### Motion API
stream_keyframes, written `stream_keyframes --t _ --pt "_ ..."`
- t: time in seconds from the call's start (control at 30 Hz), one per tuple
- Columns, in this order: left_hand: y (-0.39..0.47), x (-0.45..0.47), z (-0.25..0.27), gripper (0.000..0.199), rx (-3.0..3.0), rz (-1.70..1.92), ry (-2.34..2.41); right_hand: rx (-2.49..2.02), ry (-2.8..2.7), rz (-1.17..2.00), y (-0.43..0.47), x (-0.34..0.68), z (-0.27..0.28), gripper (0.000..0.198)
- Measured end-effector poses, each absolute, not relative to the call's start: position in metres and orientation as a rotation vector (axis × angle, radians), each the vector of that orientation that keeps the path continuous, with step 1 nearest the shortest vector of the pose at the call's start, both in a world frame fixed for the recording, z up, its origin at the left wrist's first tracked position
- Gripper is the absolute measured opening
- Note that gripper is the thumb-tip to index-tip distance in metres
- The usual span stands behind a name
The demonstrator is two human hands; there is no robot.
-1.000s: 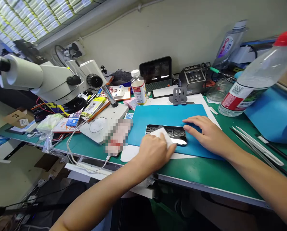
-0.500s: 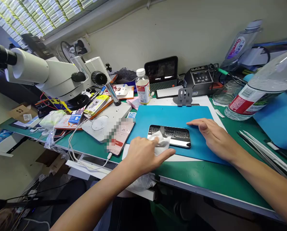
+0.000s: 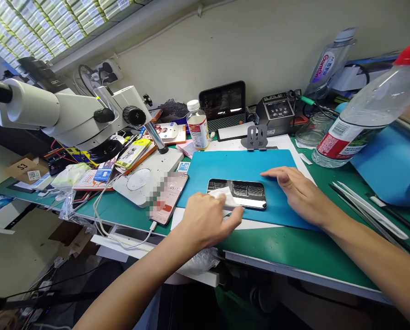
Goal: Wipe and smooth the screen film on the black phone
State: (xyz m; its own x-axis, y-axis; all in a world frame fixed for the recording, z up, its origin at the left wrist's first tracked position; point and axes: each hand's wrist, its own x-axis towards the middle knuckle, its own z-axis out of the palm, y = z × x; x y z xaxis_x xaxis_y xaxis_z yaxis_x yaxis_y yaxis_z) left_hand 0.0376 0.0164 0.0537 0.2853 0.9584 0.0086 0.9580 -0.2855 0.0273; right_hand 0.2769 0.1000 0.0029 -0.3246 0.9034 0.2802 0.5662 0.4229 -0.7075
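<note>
A phone (image 3: 252, 195) with a dark, glossy, reflective screen lies face up on a blue mat (image 3: 239, 162). My left hand (image 3: 207, 219) is at the phone's left end, its fingers pressing a white tissue (image 3: 228, 196) against the glass. Part of the tissue is hidden under the fingers, and the thumb points right along the near edge. My right hand (image 3: 296, 195) rests at the mat's right side, apart from the phone, with fingers stretched out and nothing held.
Left of the mat, a second phone (image 3: 168, 197) with a lit screen is plugged into a white cable (image 3: 122, 243). Beyond it stands a microscope (image 3: 77, 114). A small bottle (image 3: 197, 126) is behind the mat; a large bottle (image 3: 352, 128) and tweezers (image 3: 370, 208) lie right.
The view has shifted slightly. My left thumb has drawn in closer to the fingers, and the tissue has changed shape on the phone's screen. My right hand stays about where it was.
</note>
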Motion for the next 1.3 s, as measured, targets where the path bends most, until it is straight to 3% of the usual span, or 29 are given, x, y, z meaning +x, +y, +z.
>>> stream_keyframes --t 0.57,0.8,1.3 --pt "0.037 0.042 0.048 0.039 2.55 -0.002 1.845 -1.227 -2.029 0.643 0.102 0.279 -0.001 0.062" --pt "0.061 0.046 0.047 0.052 2.585 0.036 1.752 -1.227 -2.028 0.64 0.103 0.279 -0.002 0.061" --pt "0.065 0.052 0.048 0.041 2.598 -0.076 1.749 -1.246 -2.05 0.69 0.1 0.279 0.001 0.065"
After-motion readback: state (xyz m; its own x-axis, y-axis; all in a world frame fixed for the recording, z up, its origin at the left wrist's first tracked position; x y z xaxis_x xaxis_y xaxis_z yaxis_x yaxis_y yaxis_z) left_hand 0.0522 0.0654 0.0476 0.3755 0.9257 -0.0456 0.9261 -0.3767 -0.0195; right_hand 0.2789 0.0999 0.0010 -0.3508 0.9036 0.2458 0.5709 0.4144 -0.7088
